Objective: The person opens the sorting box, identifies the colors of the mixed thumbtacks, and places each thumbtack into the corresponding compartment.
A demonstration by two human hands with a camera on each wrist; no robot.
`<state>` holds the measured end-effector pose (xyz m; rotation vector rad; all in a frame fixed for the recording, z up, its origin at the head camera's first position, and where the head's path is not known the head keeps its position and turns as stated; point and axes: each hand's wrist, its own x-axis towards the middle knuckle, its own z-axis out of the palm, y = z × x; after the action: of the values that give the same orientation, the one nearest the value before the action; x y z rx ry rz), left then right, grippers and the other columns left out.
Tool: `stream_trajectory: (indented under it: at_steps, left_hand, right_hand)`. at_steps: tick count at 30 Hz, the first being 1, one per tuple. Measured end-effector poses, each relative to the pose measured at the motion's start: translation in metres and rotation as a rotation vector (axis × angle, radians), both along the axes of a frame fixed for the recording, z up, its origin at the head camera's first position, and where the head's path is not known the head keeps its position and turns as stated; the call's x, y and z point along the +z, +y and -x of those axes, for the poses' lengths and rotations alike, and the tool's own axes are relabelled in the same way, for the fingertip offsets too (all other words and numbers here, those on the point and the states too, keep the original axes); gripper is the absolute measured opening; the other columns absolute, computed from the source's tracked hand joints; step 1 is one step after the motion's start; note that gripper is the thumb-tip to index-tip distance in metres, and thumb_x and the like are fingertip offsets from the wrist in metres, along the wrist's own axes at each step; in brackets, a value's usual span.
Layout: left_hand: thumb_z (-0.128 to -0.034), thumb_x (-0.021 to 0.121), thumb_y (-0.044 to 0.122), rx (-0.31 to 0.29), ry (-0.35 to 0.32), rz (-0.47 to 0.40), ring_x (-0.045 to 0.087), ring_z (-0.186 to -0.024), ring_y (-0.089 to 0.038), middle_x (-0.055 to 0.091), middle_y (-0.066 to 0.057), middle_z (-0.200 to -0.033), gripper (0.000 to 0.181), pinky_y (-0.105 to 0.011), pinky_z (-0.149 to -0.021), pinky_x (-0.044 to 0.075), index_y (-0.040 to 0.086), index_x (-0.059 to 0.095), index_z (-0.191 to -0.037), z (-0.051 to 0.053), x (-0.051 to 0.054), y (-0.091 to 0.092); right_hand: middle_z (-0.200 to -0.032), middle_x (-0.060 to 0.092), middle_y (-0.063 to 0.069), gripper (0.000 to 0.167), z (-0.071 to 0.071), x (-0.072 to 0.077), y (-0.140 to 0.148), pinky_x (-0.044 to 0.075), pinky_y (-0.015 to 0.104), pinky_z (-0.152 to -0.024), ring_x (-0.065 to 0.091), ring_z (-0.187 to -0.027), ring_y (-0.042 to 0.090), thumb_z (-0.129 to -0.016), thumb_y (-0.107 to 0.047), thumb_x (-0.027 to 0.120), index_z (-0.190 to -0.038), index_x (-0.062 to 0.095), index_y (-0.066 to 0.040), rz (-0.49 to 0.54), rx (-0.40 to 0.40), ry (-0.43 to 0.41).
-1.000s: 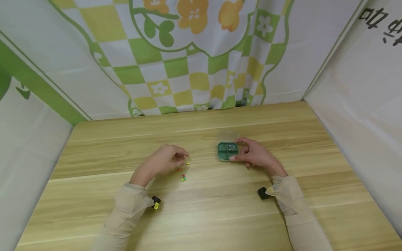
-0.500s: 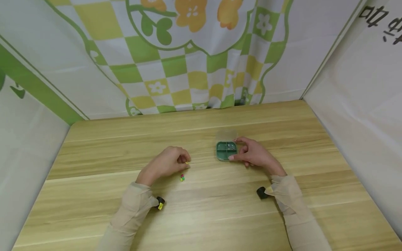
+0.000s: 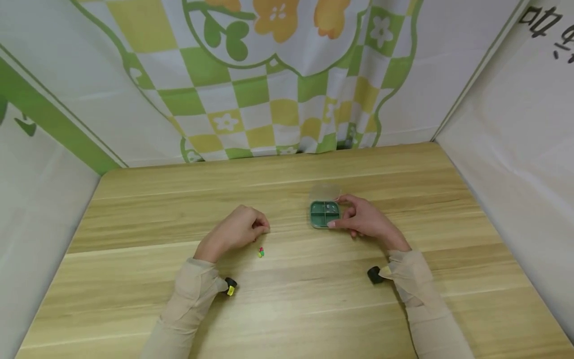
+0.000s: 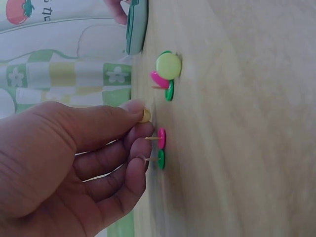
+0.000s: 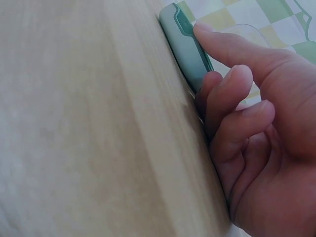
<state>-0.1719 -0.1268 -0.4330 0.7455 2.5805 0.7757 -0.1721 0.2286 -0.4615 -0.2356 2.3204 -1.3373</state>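
My left hand (image 3: 235, 229) pinches a small yellow thumbtack (image 4: 144, 116) between thumb and index finger, just over the table. Beneath its curled fingers, a pink thumbtack (image 4: 162, 139) and a green thumbtack (image 4: 161, 159) lie on their heads, pins pointing toward the hand. Nearby sits a small cluster with a pale yellow thumbtack (image 4: 169, 66), a pink one and green ones, also seen as a coloured cluster (image 3: 261, 253) in the head view. My right hand (image 3: 365, 219) grips the right side of a green four-compartment box (image 3: 318, 221), thumb on its near rim. Small shiny pieces lie in the far right compartment.
The box's clear lid (image 3: 325, 191) stands open toward the back. Both hands work over a wooden table (image 3: 305, 304). A checked curtain (image 3: 282, 114) hangs behind its far edge, and a pale wall (image 3: 515, 159) rises on the right.
The left hand's fingers have closed on the yellow thumbtack, which lay by the fingertips earlier. The right hand and the box have hardly moved.
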Motion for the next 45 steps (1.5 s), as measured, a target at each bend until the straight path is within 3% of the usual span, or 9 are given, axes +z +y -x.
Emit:
stream_trajectory:
  at_steps: [11, 23, 29, 36, 45]
  left_hand:
    - [-0.1021, 0.068, 0.014, 0.019, 0.081, 0.0, 0.056, -0.073, -0.006, 0.074, 0.001, -0.086, 0.011, -0.024, -0.071, 0.049, 0.01, 0.077, -0.099, 0.0, 0.004, -0.001]
    - [-0.102, 0.068, 0.013, 0.036, 0.111, -0.006, 0.058, -0.068, -0.004, 0.077, -0.002, -0.087, 0.011, -0.023, -0.069, 0.051, 0.008, 0.078, -0.102, 0.0, 0.007, 0.003]
    - [-0.1023, 0.067, 0.011, 0.019, 0.113, -0.027, 0.055, -0.051, -0.003, 0.076, -0.005, -0.083, 0.012, -0.022, -0.063, 0.05, 0.004, 0.077, -0.106, -0.003, 0.008, 0.01]
    - [-0.1016, 0.067, 0.012, -0.012, 0.18, -0.01, 0.057, -0.073, -0.005, 0.074, 0.0, -0.086, 0.011, -0.024, -0.071, 0.051, 0.007, 0.077, -0.103, -0.003, 0.01, 0.023]
    - [-0.1035, 0.065, 0.013, -0.047, 0.19, -0.014, 0.054, -0.072, -0.007, 0.074, -0.002, -0.09, 0.013, -0.025, -0.071, 0.05, 0.006, 0.076, -0.108, 0.0, 0.014, 0.047]
  right_hand:
    - [-0.065, 0.057, 0.0, 0.072, -0.001, 0.001, 0.0, 0.039, 0.025, -0.044, 0.05, -0.046, 0.013, -0.09, -0.031, 0.085, -0.149, 0.048, -0.012, 0.003, -0.005, -0.004]
    - [-0.066, 0.057, 0.0, 0.073, -0.001, -0.001, 0.001, 0.039, 0.026, -0.044, 0.05, -0.047, 0.012, -0.09, -0.032, 0.084, -0.15, 0.047, -0.011, -0.002, 0.0, 0.006]
    - [-0.065, 0.057, 0.0, 0.073, -0.001, -0.001, 0.0, 0.038, 0.025, -0.045, 0.049, -0.047, 0.013, -0.09, -0.032, 0.085, -0.149, 0.048, -0.012, 0.009, 0.0, 0.004]
    - [-0.064, 0.056, 0.0, 0.073, -0.001, 0.001, -0.001, 0.038, 0.025, -0.045, 0.049, -0.046, 0.012, -0.09, -0.031, 0.084, -0.149, 0.047, -0.011, 0.008, -0.003, -0.002]
    - [-0.063, 0.056, -0.002, 0.076, 0.001, -0.001, -0.001, 0.039, 0.025, -0.044, 0.049, -0.047, 0.011, -0.089, -0.034, 0.085, -0.15, 0.047, -0.01, 0.008, -0.005, 0.006]
